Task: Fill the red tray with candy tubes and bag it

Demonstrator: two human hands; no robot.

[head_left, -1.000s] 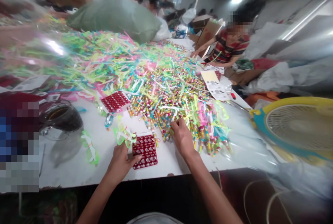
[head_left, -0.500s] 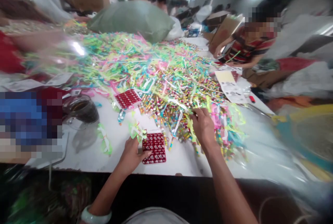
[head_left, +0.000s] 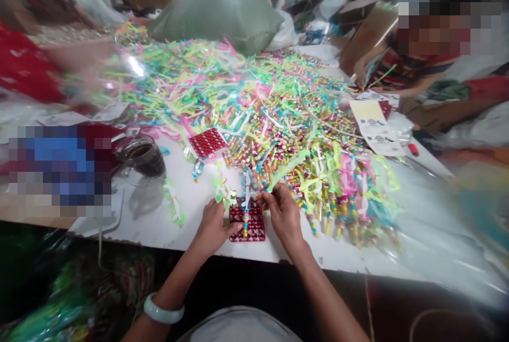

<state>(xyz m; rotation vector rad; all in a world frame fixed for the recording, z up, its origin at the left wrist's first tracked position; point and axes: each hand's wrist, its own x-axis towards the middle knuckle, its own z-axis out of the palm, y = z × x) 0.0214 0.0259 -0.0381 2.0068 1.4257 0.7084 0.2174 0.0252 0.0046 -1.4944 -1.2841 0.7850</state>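
A deep-red plastic tray with rows of pale gaps [head_left: 257,234] lies flat at the near edge of the white worktop [head_left: 342,257], between the person's hands. On it rests a slim yellow-and-blue tube [head_left: 245,224], pointing toward the person, with a blue-and-white ribbon tuft [head_left: 247,185] at its far end.

The left hand [head_left: 214,225] has its thumb over the tray's left side, just beside the tube; whether its curled fingers grip the green-and-white ribbon bundle [head_left: 222,187] at their tips, I cannot tell. The right hand's [head_left: 285,216] grip is closed, thumb and fingertips together, seemingly pinching the end of a translucent lime-green film strip [head_left: 291,167] just beyond the tray's far right corner.

The step in hand looks like handling ribboned pieces one by one at the tray, next to the mixed heap of small coloured tubes [head_left: 278,143]. The next move seems to call for a steady tray and a light, exact pinch, keeping loose ribbon clear of the tube.
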